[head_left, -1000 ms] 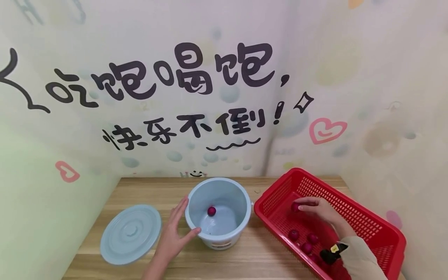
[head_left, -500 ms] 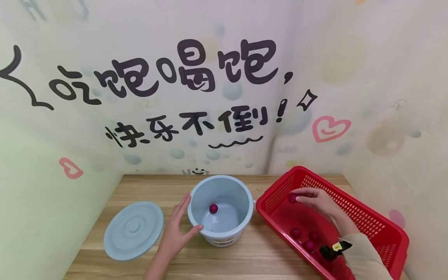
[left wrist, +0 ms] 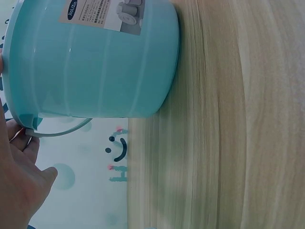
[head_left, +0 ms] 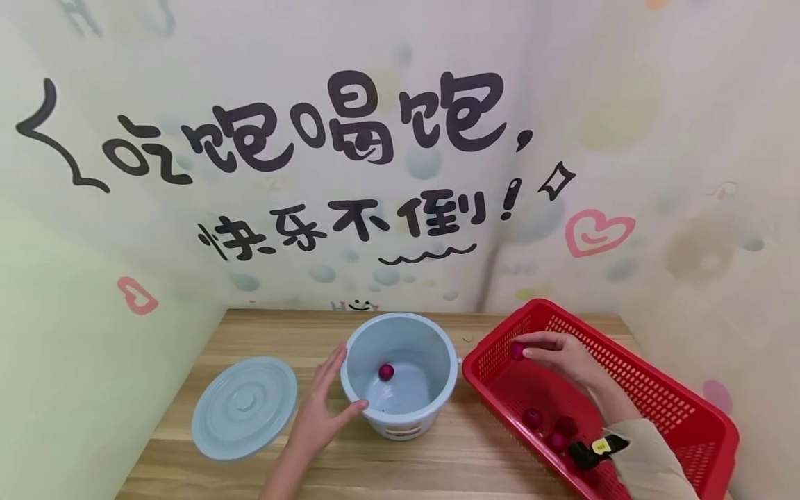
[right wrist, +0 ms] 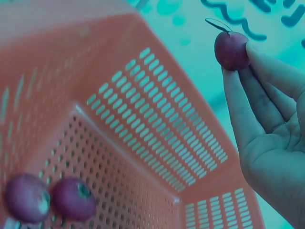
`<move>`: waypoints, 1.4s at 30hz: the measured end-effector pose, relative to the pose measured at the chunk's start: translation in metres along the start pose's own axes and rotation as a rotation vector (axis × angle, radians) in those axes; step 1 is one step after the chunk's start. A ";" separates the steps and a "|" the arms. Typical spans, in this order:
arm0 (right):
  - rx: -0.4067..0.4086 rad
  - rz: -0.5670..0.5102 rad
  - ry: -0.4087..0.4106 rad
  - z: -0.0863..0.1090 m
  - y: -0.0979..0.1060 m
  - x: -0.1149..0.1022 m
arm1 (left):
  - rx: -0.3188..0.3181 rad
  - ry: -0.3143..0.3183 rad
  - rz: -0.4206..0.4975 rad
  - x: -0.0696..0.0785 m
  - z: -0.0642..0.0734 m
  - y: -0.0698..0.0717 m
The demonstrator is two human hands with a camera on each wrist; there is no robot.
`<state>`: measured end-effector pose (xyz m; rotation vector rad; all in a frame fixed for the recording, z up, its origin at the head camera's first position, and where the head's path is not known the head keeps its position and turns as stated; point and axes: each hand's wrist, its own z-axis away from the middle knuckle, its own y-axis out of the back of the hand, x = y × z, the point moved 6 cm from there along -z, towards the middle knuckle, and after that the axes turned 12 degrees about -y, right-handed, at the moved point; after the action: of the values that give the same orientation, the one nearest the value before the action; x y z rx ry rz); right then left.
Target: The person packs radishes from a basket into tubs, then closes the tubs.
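Table (head_left: 481, 451), right hand (head_left: 569, 364) pinching fruit (head_left: 516, 351), left hand (head_left: 317, 417) spread against bucket (head_left: 415, 344) holding another, basket (head_left: 650, 392) with more

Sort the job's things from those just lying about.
Likely part of the job:
held ball, right hand
bucket with one ball inside
red basket with loose balls
left hand at the bucket

Likely just lying about:
lid on the table

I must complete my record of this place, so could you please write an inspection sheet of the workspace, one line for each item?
Surface: wood-grain table.
Job's things: blue bucket, one round red item inside; red basket, several more red items inside.
Clutter: blue lid lying apart, left of the bucket.
Grips: left grip touches the bucket; right grip pinches another red item.
Cables: nothing seen.
Surroundings: pale wall, black lettering, pink hearts.
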<state>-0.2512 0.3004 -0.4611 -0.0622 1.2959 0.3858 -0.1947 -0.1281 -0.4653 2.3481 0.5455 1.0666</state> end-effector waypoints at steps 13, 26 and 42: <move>0.033 0.009 0.025 0.000 -0.028 -0.024 | -0.022 0.028 0.042 0.000 -0.004 -0.003; -0.006 -0.014 0.065 -0.011 -0.069 -0.044 | -0.023 0.052 0.029 0.000 -0.002 0.002; -0.059 0.002 0.082 -0.023 -0.109 -0.056 | -0.011 0.023 0.051 -0.001 -0.001 0.002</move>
<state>-0.2507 0.1784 -0.4330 -0.1274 1.3658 0.4265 -0.1959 -0.1294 -0.4641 2.3547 0.4893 1.1181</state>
